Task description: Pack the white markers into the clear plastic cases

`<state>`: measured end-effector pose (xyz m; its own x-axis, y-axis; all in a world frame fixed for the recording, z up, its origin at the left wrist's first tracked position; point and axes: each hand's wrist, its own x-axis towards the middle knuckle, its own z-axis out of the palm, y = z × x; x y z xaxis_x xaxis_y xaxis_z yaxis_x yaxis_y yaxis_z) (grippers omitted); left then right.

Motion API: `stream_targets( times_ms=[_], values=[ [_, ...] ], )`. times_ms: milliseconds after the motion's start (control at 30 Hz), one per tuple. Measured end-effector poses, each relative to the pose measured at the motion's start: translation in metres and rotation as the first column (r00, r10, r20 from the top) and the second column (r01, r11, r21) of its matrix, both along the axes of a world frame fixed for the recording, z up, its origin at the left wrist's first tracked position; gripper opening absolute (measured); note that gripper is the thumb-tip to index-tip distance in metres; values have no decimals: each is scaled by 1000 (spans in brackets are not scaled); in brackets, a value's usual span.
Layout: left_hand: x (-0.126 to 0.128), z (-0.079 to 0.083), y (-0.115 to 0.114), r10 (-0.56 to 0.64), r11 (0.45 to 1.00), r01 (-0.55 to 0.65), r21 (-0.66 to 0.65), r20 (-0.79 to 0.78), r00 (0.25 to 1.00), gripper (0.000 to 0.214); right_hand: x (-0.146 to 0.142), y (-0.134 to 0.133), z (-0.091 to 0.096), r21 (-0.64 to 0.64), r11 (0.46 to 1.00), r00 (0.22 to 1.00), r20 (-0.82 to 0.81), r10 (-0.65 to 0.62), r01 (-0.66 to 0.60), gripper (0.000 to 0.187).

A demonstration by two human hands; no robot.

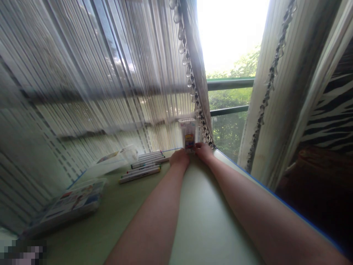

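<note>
Both my arms reach far across a pale green table (pixel 204 221) towards the window. A small clear plastic box (pixel 187 134) with a coloured label stands upright at the table's far edge. My left hand (pixel 179 159) is curled, its fingers closed, at the box's lower left side. My right hand (pixel 204 151) touches the box's lower right side, fingers bent round it. Several marker pens (pixel 143 167) lie in a row just left of my left hand.
A clear plastic case (pixel 68 204) with printed inserts lies at the left, and another clear packet (pixel 116 158) beyond it. Striped sheer curtains (pixel 96 81) with a bead string hang behind the table. A zebra-patterned surface (pixel 333 106) is at the right.
</note>
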<state>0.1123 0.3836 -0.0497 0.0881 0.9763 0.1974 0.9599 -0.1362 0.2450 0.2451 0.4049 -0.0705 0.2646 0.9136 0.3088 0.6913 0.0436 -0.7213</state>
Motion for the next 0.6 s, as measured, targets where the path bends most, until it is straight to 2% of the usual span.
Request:
stream_targets(
  times_ms=[167, 600],
  values=[
    [1, 1, -1, 3, 1000, -3, -7, 19, 1000, 35, 0, 1, -1, -11, 999, 998, -30, 46, -47, 33],
    [0, 2, -1, 14, 1000, -14, -17, 38, 999, 35, 2, 5, -4, 6, 997, 994, -74, 77, -77, 34]
  ],
)
